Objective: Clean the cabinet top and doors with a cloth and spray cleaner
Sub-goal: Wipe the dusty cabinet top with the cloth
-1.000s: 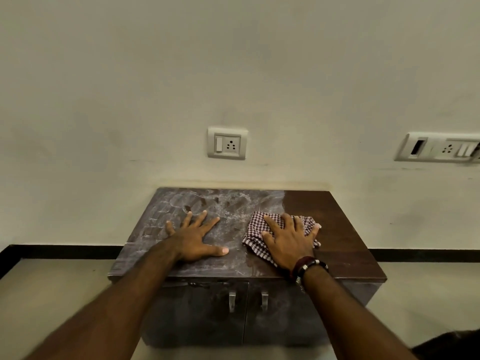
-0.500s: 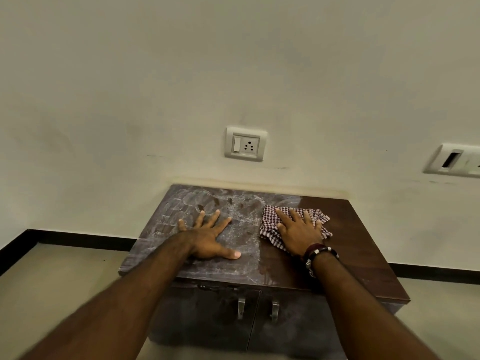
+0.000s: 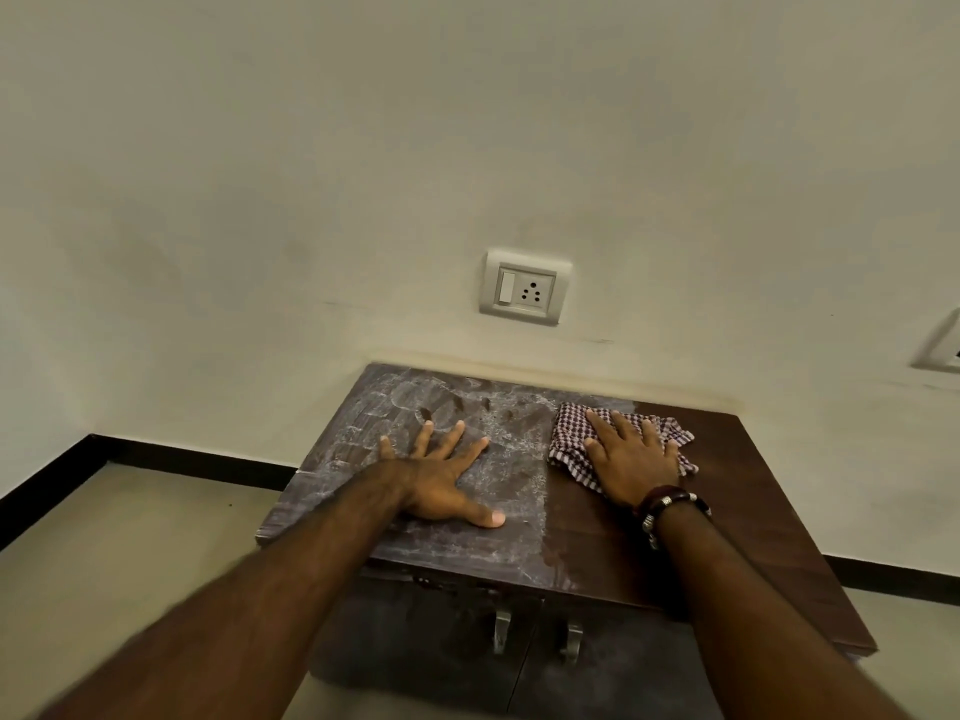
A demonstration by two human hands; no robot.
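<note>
A low dark wooden cabinet stands against the wall; its top (image 3: 769, 517) is dusty grey on the left half and wiped dark brown on the right. My right hand (image 3: 631, 457) presses flat on a red-and-white checked cloth (image 3: 569, 433) near the back of the top, at the line between dusty and wiped. Resting flat on the dusty left half is my left hand (image 3: 441, 478), fingers spread and holding nothing. Two cabinet doors (image 3: 415, 641) with metal handles (image 3: 501, 631) face me below. No spray cleaner is in view.
A white socket with a switch (image 3: 525, 286) sits on the wall above the cabinet, and part of another plate (image 3: 943, 345) shows at the right edge. Beige floor (image 3: 130, 537) and a black skirting (image 3: 57, 475) lie to the left.
My right hand has pushed the cloth away from me, from mid-top toward the back edge by the wall. My left hand stays put. The view has shifted left and nearer.
</note>
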